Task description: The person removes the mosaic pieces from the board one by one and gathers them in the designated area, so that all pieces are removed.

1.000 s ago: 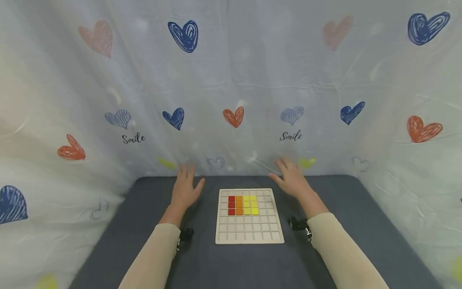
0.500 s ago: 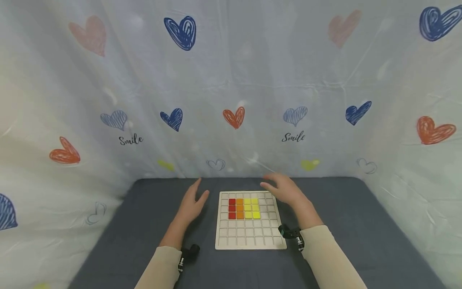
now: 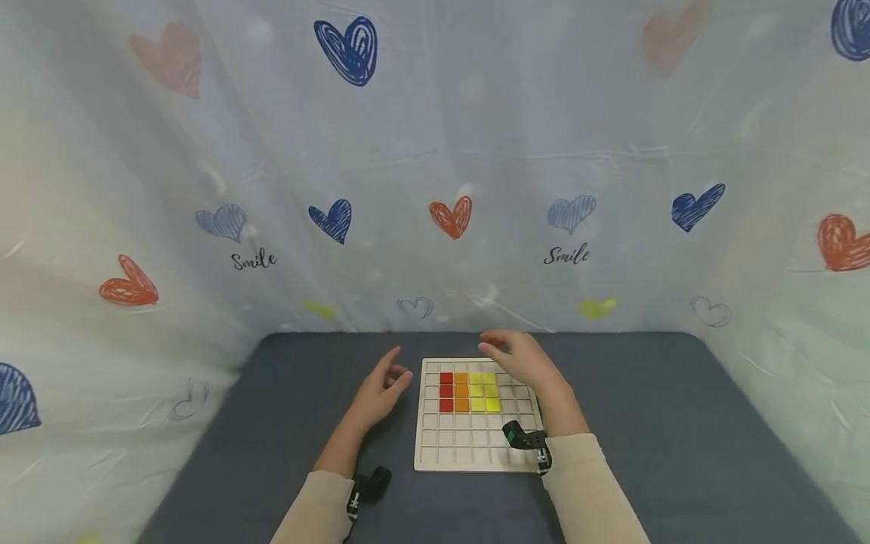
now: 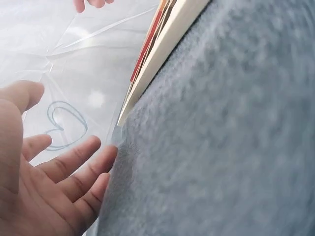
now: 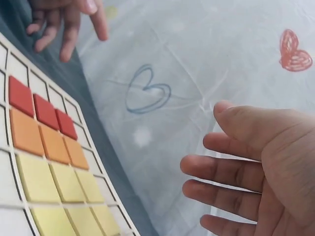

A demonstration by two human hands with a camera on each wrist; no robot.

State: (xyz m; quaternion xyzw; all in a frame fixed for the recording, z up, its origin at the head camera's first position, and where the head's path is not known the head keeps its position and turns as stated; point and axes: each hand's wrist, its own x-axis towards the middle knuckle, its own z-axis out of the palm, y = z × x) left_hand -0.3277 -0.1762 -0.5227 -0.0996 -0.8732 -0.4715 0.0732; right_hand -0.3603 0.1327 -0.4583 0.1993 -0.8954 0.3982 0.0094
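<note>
A pale wooden grid board (image 3: 462,456) lies on the dark table, its square cells framed by raised lines. Red tiles (image 3: 445,392), orange tiles (image 3: 461,392) and yellow tiles (image 3: 485,392) fill a block in its upper half, a column of each red and orange, then two of yellow. My left hand (image 3: 377,393) hovers left of the board with fingers relaxed, holding nothing. Over the board's far right corner is my right hand (image 3: 522,358), fingers loosely bent and apart from the thumb. In the right wrist view the right palm (image 5: 285,172) is bare.
Grey-blue cloth covers the table (image 3: 306,363). A whitish curtain (image 3: 408,151) printed with hearts and "Smile" hangs right behind its far edge and along both sides. Each wrist wears a small black camera, one (image 3: 372,483) on the left and another (image 3: 523,436) on the right.
Both hands have moved inward from the far table edge toward the board, their fingers bending from spread to looser curves. The head view has shifted slightly. The tiles stay the same.
</note>
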